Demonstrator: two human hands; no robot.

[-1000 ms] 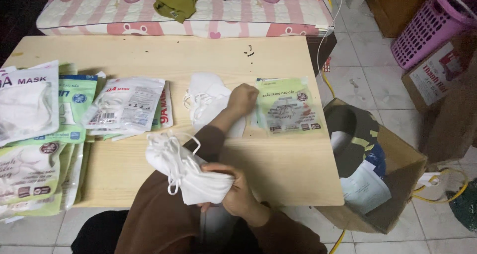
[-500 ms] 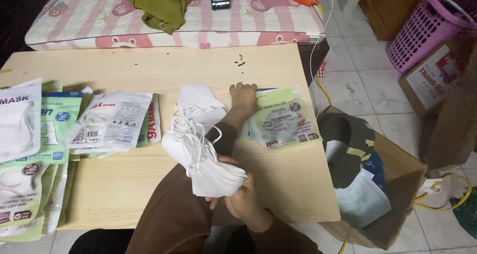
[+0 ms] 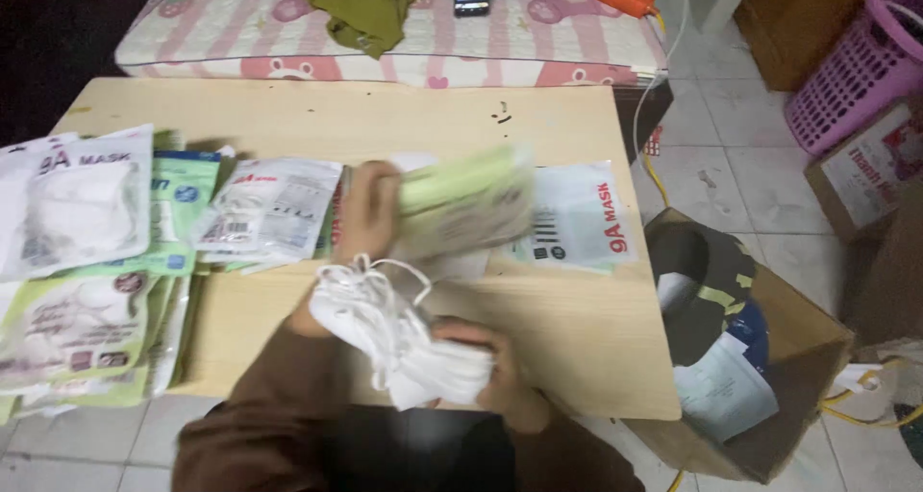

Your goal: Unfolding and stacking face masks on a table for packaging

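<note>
Lifted since a moment ago, the blurred pale-green plastic mask packet is gripped by the left hand; the right hand clasps the stacked white fabric masks over the light wooden table, before the pink striped mattress.

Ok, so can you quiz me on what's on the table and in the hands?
1. True or false: the right hand holds the stack of white cloth masks.
2. The left hand holds up: A a pale green plastic packet, B a spoon, C a red cup?
3. Where does the brown cardboard box stand?

Key: 1 true. 2 A. 3 On the tiled floor, right of the light wooden table.
</note>
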